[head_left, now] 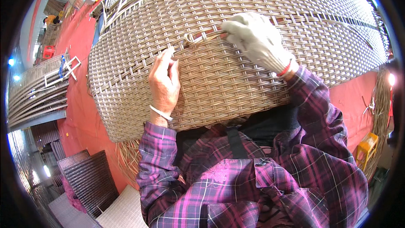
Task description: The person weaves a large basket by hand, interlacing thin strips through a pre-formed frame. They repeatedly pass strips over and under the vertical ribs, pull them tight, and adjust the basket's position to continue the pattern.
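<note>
A large woven wicker panel (pixel 228 71) in grey-beige lies across my front, with a seam-like gap running through its weave. My right hand (pixel 255 40), in a white knitted glove, is closed at this gap, its fingertips pinching a flat wicker strand (pixel 213 36). The strand curls into a small pale loop (pixel 192 39) between my hands. My bare left hand (pixel 163 84) rests on the panel left of the loop, fingers stretched out and thumb apart, fingertips touching the weave by the gap. What lies under the left fingertips is hidden.
Red sheeting (pixel 84 101) covers the floor. Stacked woven frames (pixel 42 93) stand at the left, with dark woven panels (pixel 90 179) at the lower left. A yellow stool-like object (pixel 366 150) and a bundle of long strands (pixel 379 101) are at the right. Far left, another person (pixel 51 19) is bent over.
</note>
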The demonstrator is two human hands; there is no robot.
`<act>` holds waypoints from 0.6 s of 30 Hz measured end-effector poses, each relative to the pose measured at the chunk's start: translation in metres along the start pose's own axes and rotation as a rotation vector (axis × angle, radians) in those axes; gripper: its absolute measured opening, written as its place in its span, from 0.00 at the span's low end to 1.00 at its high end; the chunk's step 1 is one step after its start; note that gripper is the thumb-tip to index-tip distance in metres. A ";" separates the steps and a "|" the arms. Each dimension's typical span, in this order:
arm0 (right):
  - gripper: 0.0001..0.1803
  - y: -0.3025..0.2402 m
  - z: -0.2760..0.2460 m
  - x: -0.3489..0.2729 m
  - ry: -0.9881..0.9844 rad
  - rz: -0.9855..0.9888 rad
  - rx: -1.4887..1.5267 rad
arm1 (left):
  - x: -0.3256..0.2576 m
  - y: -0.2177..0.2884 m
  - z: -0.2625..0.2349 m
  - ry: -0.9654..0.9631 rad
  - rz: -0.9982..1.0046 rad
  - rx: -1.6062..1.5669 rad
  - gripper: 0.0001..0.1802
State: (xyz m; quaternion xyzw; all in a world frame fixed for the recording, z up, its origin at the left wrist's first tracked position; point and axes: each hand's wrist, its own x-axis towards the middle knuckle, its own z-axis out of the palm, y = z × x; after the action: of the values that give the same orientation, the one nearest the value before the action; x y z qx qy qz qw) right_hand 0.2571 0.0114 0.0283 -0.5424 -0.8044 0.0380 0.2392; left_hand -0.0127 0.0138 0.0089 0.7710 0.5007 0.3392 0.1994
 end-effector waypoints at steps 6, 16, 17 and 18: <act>0.08 -0.026 0.035 0.035 -0.075 -0.038 -0.079 | 0.037 -0.015 0.008 -0.101 0.323 0.044 0.27; 0.07 -0.021 0.040 0.046 -0.174 0.063 -0.093 | 0.073 -0.029 0.004 -0.214 0.482 0.234 0.10; 0.08 -0.021 0.039 0.046 -0.144 0.058 -0.081 | 0.072 -0.029 0.001 -0.203 0.474 0.169 0.12; 0.08 -0.022 0.038 0.046 -0.115 0.052 -0.070 | 0.069 -0.028 0.000 -0.163 0.530 0.172 0.11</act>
State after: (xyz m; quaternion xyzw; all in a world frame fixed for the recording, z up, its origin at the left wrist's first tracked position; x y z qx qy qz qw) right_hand 0.2088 0.0510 0.0174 -0.5682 -0.8032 0.0472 0.1725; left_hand -0.0117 0.0882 0.0132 0.9138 0.2910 0.2725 0.0773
